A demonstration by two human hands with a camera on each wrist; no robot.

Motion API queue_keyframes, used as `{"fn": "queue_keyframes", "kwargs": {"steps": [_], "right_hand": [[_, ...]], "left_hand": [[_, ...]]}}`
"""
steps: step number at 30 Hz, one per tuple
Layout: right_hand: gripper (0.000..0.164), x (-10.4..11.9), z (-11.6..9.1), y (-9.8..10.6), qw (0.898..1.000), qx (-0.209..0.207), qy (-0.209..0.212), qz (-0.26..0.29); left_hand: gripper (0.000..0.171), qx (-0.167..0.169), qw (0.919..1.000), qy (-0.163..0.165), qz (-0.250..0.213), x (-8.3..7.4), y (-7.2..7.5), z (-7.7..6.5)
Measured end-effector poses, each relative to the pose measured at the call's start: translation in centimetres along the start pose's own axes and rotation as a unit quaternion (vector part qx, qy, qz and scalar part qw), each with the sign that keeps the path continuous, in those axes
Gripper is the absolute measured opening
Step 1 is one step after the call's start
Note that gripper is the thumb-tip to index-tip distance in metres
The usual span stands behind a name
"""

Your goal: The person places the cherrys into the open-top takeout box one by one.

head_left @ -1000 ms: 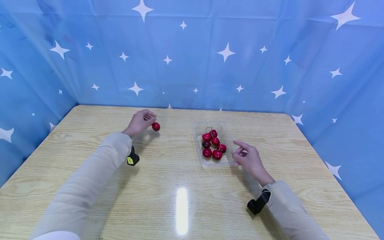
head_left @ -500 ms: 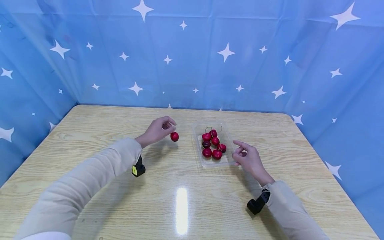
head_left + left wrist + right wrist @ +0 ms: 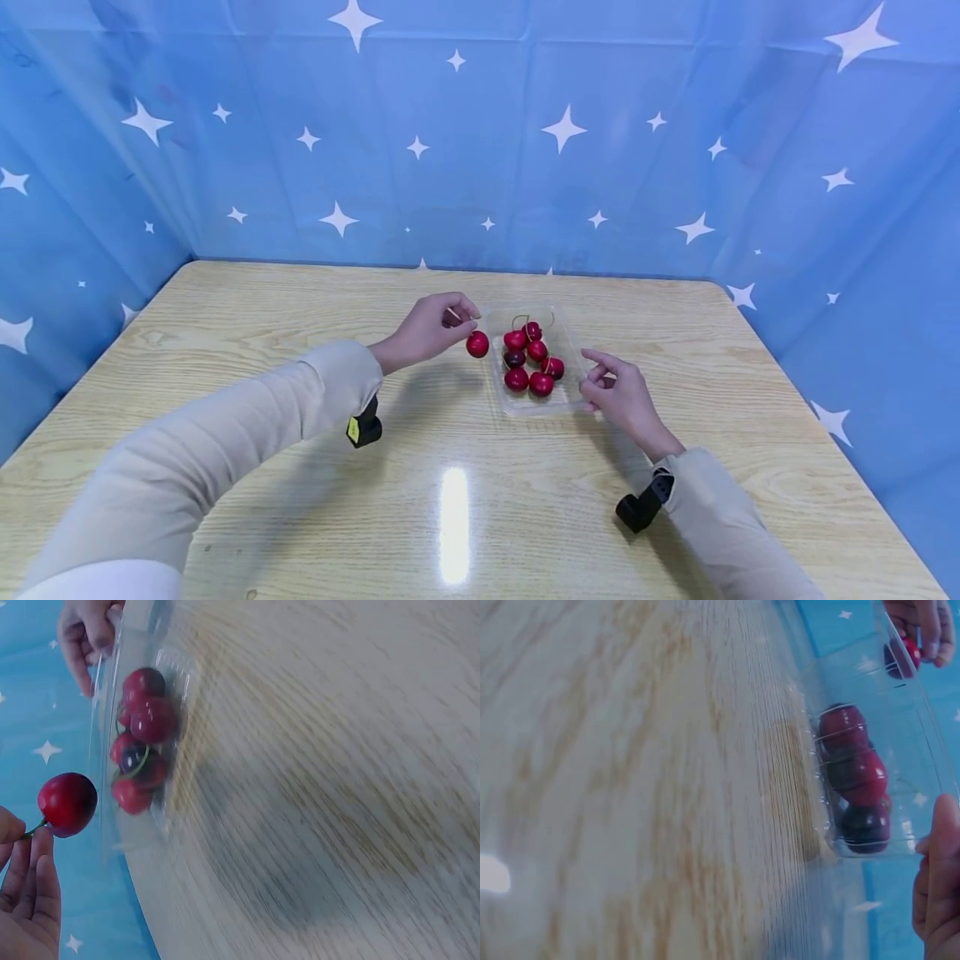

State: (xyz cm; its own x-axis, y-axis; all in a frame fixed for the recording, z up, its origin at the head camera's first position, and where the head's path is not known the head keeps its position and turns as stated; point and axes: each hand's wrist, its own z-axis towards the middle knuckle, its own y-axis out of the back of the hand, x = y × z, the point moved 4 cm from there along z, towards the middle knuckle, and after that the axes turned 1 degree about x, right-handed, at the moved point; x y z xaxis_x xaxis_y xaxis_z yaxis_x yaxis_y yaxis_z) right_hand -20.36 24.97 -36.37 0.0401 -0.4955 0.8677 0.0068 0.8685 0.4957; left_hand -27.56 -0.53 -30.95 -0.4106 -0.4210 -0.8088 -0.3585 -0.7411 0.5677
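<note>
My left hand (image 3: 429, 327) pinches a red cherry (image 3: 477, 344) by its green stem, just off the left rim of a clear plastic container (image 3: 522, 409). In the left wrist view that cherry (image 3: 67, 804) hangs between the fingertips and the container wall. Several red and dark cherries (image 3: 541, 384) lie in the container, some with stems. On the opposite side my right hand (image 3: 621, 396) grips the container's right rim with thumb and finger. The right wrist view has the thumb (image 3: 945, 832) against that rim, with the fingers partly out of frame.
The container stands on a light wood table (image 3: 360, 517), towards its far side. A blue curtain with white stars (image 3: 480, 142) hangs behind and beside the table. Black wrist cameras (image 3: 638, 510) stick out under both sleeves.
My left hand has carried the cherry rightwards and slightly nearer, from the table's left part to the container's left edge. The right hand and container have stayed in place.
</note>
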Motion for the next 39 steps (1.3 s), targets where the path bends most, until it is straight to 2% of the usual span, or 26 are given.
{"fn": "queue_keyframes", "kwargs": {"steps": [3,9,17,24,30,39], "right_hand": [[0.047,-0.1,0.1,0.0,1.000,0.003,0.001,-0.002],[0.047,0.1,0.0,0.2,1.000,0.001,0.009,0.001],[0.048,0.0,0.0,0.2,1.000,0.006,0.007,0.009],[0.048,-0.2,0.1,0.2,1.000,0.005,0.003,0.009],[0.048,0.1,0.0,0.1,1.000,0.006,0.001,0.004],[0.048,0.3,-0.2,0.1,1.000,0.001,0.004,0.007]], "left_hand": [[0.011,0.004,1.0000,-0.002,-0.005,-0.8,-0.6,0.3],[0.008,0.015,0.9993,-0.032,-0.009,-2.3,-1.7,1.4],[0.009,0.056,0.9972,-0.049,0.002,-3.5,-3.2,3.0],[0.007,0.090,0.9952,-0.038,0.012,-3.1,-4.0,4.1],[0.013,0.122,0.9911,-0.038,0.037,-2.6,-4.6,4.9],[0.009,0.139,0.9888,-0.044,0.031,-2.4,-5.5,6.0]]}}
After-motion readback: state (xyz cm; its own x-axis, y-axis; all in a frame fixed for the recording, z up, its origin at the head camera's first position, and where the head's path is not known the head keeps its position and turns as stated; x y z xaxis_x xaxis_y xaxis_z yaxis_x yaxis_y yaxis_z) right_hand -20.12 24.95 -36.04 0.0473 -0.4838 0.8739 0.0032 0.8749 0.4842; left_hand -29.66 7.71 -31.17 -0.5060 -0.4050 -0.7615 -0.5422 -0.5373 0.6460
